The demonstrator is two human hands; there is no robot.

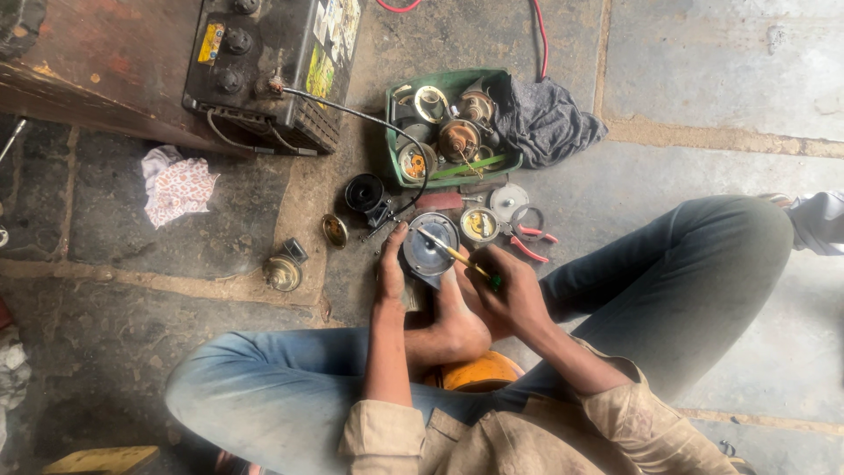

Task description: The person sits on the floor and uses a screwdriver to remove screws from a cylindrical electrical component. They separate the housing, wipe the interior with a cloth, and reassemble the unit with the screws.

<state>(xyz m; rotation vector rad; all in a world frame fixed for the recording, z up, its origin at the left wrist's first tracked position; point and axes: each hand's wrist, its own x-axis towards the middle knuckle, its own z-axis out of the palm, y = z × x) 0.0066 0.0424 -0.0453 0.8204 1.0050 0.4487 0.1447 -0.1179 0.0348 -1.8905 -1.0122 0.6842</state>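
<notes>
Round grey horn disc [431,246] rests on the floor against a bare foot, left hand [391,268] steadying its left edge; right hand [510,295] grips a yellow-handled screwdriver [453,255], shaft slanting far-left onto the disc's centre.

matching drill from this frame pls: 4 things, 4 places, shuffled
Things:
1. screwdriver
2. pliers
3. grey cloth
4. battery

Places:
A. draped at the green tray's right end
B. on the floor, right of the round discs
C. in the right hand, tip on the disc-shaped part
D. top left, cable attached

Pairs: 1-C, 2-B, 3-A, 4-D
</notes>
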